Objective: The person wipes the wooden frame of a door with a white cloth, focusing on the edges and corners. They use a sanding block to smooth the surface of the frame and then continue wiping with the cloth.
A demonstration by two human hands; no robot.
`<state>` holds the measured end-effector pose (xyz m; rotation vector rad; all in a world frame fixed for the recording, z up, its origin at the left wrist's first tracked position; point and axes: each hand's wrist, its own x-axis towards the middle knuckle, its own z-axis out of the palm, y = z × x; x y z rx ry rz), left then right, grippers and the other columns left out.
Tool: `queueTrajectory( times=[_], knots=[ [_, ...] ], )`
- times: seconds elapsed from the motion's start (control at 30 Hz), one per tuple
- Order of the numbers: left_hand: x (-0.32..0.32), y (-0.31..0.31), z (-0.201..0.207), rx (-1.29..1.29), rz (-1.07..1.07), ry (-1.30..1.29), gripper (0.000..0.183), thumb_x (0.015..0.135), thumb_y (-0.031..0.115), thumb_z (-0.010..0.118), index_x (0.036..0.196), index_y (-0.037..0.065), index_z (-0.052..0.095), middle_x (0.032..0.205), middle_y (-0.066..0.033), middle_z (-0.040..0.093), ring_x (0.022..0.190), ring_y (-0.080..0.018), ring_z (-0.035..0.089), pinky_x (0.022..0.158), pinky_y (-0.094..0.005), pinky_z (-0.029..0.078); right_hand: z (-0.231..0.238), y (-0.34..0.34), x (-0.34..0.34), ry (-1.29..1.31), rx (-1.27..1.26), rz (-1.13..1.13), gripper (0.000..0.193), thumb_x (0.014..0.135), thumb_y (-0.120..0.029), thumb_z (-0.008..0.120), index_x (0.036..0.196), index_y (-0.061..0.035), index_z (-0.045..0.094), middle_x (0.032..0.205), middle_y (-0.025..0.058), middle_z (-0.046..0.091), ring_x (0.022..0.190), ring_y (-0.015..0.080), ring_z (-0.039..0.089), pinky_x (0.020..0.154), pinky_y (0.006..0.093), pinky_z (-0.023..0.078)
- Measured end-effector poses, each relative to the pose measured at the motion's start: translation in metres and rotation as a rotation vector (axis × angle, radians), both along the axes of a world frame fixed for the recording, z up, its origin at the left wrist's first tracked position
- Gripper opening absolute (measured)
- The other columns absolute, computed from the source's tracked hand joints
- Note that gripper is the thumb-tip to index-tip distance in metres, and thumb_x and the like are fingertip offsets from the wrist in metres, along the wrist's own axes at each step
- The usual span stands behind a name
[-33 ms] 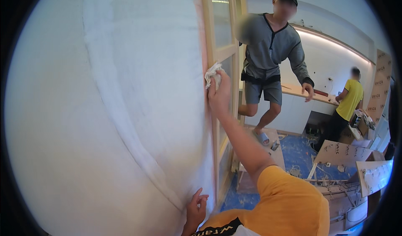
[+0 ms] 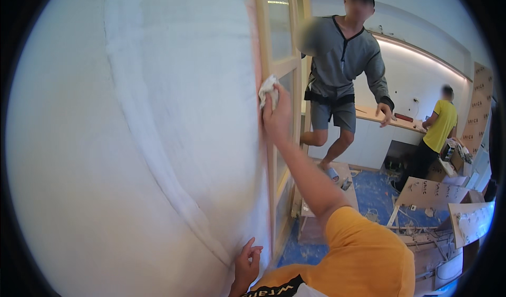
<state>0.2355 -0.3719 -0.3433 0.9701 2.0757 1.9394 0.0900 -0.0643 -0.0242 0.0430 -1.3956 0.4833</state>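
Observation:
My right hand pinches a crumpled white cloth, pressing it against the edge of a pale wooden frame with glass panes. That edge meets a whitish wall, and an orange-pink strip runs along the joint. Low in the picture, my left hand is beside the wall with its fingers loosely apart and nothing in them. Whether it touches the wall I cannot tell.
Beyond the frame stands a person in grey, one foot raised. Farther back, a person in yellow is at a counter. Blue sheeting with debris covers the floor; boards lie at right.
My right hand and the cloth have moved very slightly up along the frame. The person in grey has shifted a little. My left hand stays in place.

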Motion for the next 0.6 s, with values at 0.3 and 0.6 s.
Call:
queueTrajectory(
  times=[0.3,0.6],
  knots=[
    [-0.048,0.029,-0.085,-0.034,-0.074,0.002,0.043,0.106,0.013,0.057,0.147,0.000,0.053,0.111,-0.0149,0.077,0.096,-0.0188,0.074,0.085,-0.0318,0.057,0.263,0.009,-0.028,0.088,0.203,-0.070,0.036,0.103,-0.029,0.053,0.111,0.0037,0.065,0.104,0.0333,0.070,0.102,0.0518,0.067,0.089,0.0554,0.052],
    [-0.042,0.038,-0.031,-0.031,-0.129,-0.042,0.042,0.106,0.011,0.055,0.146,-0.001,0.053,0.110,-0.0157,0.077,0.101,-0.0200,0.074,0.090,-0.0333,0.057,-0.120,0.028,0.011,-0.342,-0.149,0.027,0.026,0.098,-0.007,0.058,0.122,-0.0012,0.063,0.111,0.0243,0.066,0.106,0.0413,0.066,0.092,0.0447,0.051]
  ],
)
